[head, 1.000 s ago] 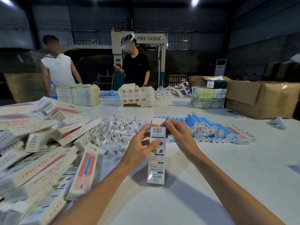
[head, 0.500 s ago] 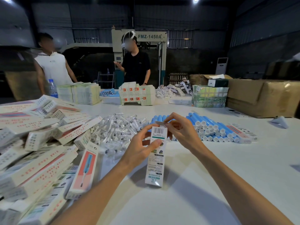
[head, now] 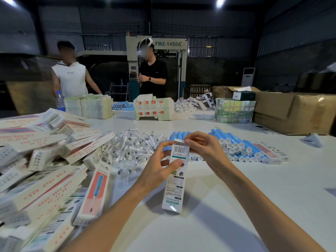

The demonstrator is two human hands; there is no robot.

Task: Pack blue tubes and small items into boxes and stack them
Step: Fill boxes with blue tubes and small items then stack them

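1. I see the left hand (head: 158, 171) wrapped round the upper half of a slim white box (head: 175, 180). The thumb lies across the printed front and the fingers curl behind, so it's a closed grip.
2. The right hand (head: 205, 150) sits at the box top, thumb + forefinger pinching the small end flap (head: 179, 141). Its other fingers are loosely curled w/ nothing in them.
3. Box is upright w/ a slight tilt, ctr of view, over the white table (head: 254, 206), barcode near the top end. Can't tell if the lower end touches the table, or what's inside.
4. The blue tubes (head: 236, 144) lie stacked in rows on the table just behind the hands, white caps facing me.
5. Left of the tubes is a heap of small items (head: 131, 148) in clear pkts.
6. Far left is a big loose pile of boxes (head: 45, 160). A pink-panel box (head: 94, 190) leans on its near edge.
7. Bkgd: two people across the table, one in a white sleeveless top (head: 71, 79), one in a black tee (head: 153, 73). Behind them is a machine marked FMZ-1450A (head: 168, 44), w/ brown cartons (head: 294, 111) at right.
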